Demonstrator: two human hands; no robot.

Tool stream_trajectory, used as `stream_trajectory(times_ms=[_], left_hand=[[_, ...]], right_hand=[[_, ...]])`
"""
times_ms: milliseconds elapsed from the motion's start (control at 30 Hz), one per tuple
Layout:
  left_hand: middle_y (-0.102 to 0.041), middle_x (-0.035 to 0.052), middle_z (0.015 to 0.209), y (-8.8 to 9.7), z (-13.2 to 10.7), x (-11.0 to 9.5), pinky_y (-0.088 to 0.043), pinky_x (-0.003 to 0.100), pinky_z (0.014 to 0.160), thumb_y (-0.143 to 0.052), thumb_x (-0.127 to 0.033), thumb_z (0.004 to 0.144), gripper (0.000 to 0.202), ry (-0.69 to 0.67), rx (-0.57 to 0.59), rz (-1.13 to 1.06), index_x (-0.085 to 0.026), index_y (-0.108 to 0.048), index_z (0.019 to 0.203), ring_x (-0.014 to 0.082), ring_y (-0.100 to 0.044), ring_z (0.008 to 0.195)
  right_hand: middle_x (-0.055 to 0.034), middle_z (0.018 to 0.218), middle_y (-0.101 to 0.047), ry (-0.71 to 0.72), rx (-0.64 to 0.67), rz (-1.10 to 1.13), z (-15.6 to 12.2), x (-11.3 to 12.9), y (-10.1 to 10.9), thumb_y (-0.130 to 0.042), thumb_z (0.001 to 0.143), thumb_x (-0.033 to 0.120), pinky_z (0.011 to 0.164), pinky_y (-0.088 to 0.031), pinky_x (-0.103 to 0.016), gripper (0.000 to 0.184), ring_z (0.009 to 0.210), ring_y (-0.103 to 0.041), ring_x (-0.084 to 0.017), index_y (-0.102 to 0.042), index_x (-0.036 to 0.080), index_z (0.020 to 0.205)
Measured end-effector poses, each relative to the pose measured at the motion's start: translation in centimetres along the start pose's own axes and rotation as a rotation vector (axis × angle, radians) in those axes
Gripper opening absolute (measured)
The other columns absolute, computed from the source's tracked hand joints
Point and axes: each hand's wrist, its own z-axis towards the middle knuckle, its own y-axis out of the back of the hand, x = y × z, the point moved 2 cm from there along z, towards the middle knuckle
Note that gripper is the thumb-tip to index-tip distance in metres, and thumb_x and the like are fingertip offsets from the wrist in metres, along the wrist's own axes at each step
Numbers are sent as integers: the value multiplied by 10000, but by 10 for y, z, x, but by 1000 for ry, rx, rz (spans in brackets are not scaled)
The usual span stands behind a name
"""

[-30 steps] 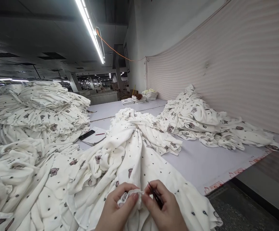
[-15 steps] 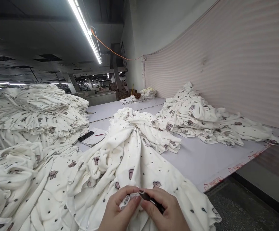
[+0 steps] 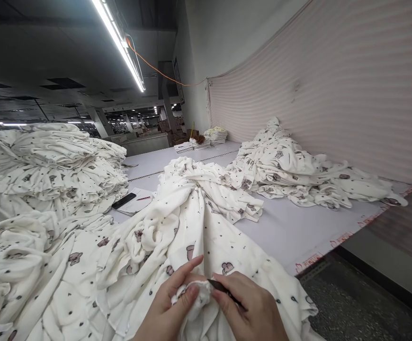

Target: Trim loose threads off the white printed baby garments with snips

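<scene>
A white fleece garment (image 3: pixel 223 241) printed with small dark dots and brownish animal figures lies spread in front of me. My left hand (image 3: pixel 177 296) pinches a gathered edge of it between thumb and fingers, the index finger stretched out above. In my right hand (image 3: pixel 246 303) is a small black pair of thread snips (image 3: pixel 223 289), mostly covered by the fingers. Its pointed tip faces left, right beside the gathered edge; whether it touches the cloth I cannot tell.
A tall heap of matching garments (image 3: pixel 49 170) stands at left, another pile (image 3: pixel 280 161) at right by the striped curtain (image 3: pixel 334 94). A phone (image 3: pixel 124 201) lies on papers (image 3: pixel 140 201). The pale table's edge (image 3: pixel 312 260) runs along the right; folded cloths (image 3: pixel 216 136) sit at the back.
My hands have moved slightly apart, and the left index finger has lifted and straightened. More of the gathered edge and the snips' tip now shows. The view has shifted slightly.
</scene>
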Motion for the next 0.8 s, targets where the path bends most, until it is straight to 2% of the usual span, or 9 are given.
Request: stream_trajectory(times_ms=[167,233,300,367,467,567,667,733,800], left_hand=[[-694,24,1053,19,4,-4,-460,364,943,-623,-409,822,295,-152,22,355,-320,-675,1099,264,-603,1054],[-675,31,883,45,9,-19,-504,362,778,-560,-423,859,211,-302,-138,502,-275,-669,963,251,-618,857],[-627,0,793,81,15,-42,-498,331,699,-580,-434,853,199,-345,-485,519,-260,-613,943,222,-589,762],[-636,-16,802,113,23,-63,-513,298,691,-589,-415,866,209,-288,-619,194,-237,-563,972,195,-608,770],[-642,-57,751,135,35,-86,-531,266,739,-594,-356,882,189,-269,-505,-294,-222,-460,881,128,-626,723],[-623,-76,693,120,39,-91,-531,248,667,-604,-351,867,175,-287,-399,-307,-246,-466,890,110,-623,619],[-659,-11,688,74,33,-70,-527,287,580,-681,-378,800,201,-223,-219,-91,-215,-618,901,171,-638,590],[-694,47,940,32,25,-39,-540,366,702,-574,-425,862,241,-249,74,484,-246,-650,1004,238,-662,815],[-665,107,1028,-1,17,4,-529,476,759,-631,-497,783,364,-368,165,864,-227,-659,1025,314,-636,884]], right_hand=[[-54,859,-731,-88,-9,127,1,-9,4,-564,881,369,692,-515,-243,232,810,-679,-212,-739,229,944],[-56,861,-727,-163,-80,149,0,-15,7,-566,874,416,718,-516,-250,259,817,-674,-216,-728,219,916],[-60,883,-726,-240,-140,152,-2,-20,8,-571,854,468,731,-517,-257,297,834,-669,-224,-706,211,915],[-63,902,-727,-278,-163,128,-2,-25,3,-582,829,496,724,-522,-267,321,842,-665,-234,-691,212,932],[-68,898,-734,-295,-192,77,-2,-36,-6,-599,805,497,690,-530,-277,317,841,-660,-250,-697,218,922],[-83,892,-733,-372,-250,170,-3,-60,-11,-612,785,510,652,-545,-265,342,837,-665,-254,-698,190,868],[-92,874,-729,-507,-345,298,-4,-86,-11,-659,733,538,566,-546,-245,430,780,-676,-243,-684,154,924],[-95,859,-731,-540,-361,307,-5,-95,-12,-669,722,558,520,-533,-239,470,747,-675,-237,-678,146,947],[-97,875,-736,-498,-345,260,-7,-96,-19,-659,733,574,562,-539,-249,464,778,-674,-243,-681,153,927]])
